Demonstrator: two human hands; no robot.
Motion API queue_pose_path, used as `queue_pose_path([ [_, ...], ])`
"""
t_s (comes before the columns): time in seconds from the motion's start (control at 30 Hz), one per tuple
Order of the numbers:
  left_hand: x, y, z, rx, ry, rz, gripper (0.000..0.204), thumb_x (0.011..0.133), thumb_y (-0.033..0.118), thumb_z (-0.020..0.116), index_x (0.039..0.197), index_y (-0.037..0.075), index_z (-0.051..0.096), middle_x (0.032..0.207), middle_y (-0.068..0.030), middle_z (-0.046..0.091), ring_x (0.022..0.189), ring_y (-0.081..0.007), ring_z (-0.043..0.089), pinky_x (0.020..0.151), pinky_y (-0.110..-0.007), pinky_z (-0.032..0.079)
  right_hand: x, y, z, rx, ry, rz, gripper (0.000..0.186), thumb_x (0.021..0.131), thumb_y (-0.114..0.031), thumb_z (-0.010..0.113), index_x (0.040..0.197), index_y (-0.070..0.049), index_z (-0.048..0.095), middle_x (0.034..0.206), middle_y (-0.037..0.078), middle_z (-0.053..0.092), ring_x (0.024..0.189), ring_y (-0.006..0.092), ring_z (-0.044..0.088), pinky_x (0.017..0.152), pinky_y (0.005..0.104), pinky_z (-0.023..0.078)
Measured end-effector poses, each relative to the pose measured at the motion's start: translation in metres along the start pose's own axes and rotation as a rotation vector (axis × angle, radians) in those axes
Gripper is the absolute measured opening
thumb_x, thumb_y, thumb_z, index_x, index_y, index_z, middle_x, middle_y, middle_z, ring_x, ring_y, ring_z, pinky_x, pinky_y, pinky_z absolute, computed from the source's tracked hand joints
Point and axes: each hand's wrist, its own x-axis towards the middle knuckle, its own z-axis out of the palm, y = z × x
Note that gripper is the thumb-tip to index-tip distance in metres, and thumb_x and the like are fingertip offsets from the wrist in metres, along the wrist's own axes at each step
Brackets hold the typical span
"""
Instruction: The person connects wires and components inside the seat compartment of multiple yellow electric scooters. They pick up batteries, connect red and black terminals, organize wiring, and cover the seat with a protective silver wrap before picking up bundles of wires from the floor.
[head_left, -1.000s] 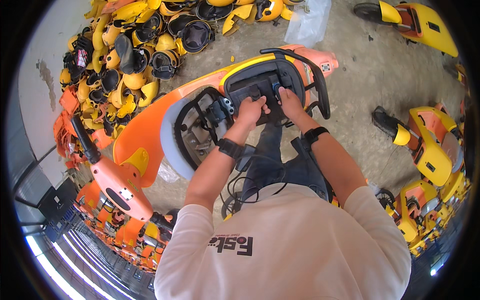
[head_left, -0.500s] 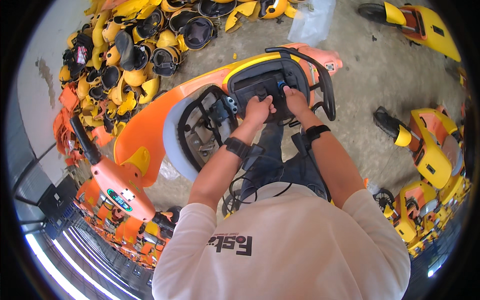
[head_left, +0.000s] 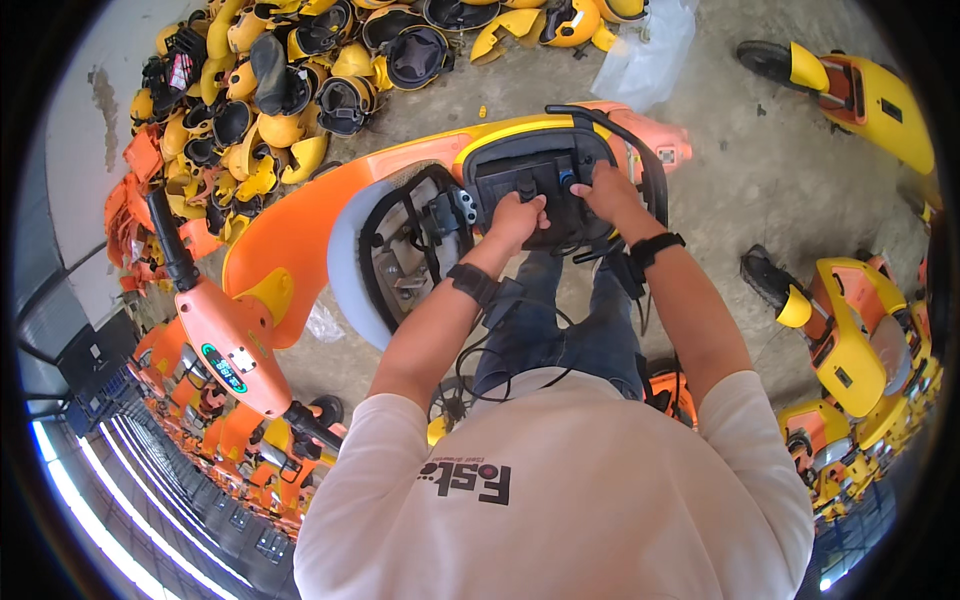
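I see my left hand (head_left: pixel 517 217) and right hand (head_left: pixel 608 192) pressed on the black compartment (head_left: pixel 530 180) of the orange scooter (head_left: pixel 300 225); whether either grip is clenched, I cannot tell. Helmets (head_left: pixel 290 80) lie behind.

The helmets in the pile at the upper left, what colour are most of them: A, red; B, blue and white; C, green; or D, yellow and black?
D: the helmets heaped on the floor beyond the orange scooter show yellow shells with black linings, while both hands, left hand and right hand, rest on the scooter's open black compartment.
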Motion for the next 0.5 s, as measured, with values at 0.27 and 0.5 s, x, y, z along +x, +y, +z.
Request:
queue_pose_path([
  [0.27,0.048,-0.020,-0.002,-0.073,0.024,-0.014,0.016,0.083,0.013,0.054,0.076,-0.001,0.049,0.064,-0.0058,0.052,0.056,-0.0161,0.053,0.056,-0.027,0.042,-0.018,0.029,0.047,-0.489,-0.217,-0.542,0.015,0.079,-0.012,0.049,0.091,-0.007,0.057,0.090,0.013,0.054,0.084,0.0289,0.056,0.069,0.0391,0.047],
  [0.5,0.055,-0.040,-0.005,-0.037,-0.006,0.091,0.016,0.083,0.013,0.055,0.079,-0.002,0.049,0.065,-0.0061,0.054,0.057,-0.0160,0.055,0.054,-0.028,0.044,0.004,0.014,0.060,-0.369,-0.108,-0.295,0.019,0.084,-0.021,0.048,0.086,-0.006,0.060,0.087,0.011,0.059,0.083,0.0279,0.057,0.070,0.0390,0.047],
])
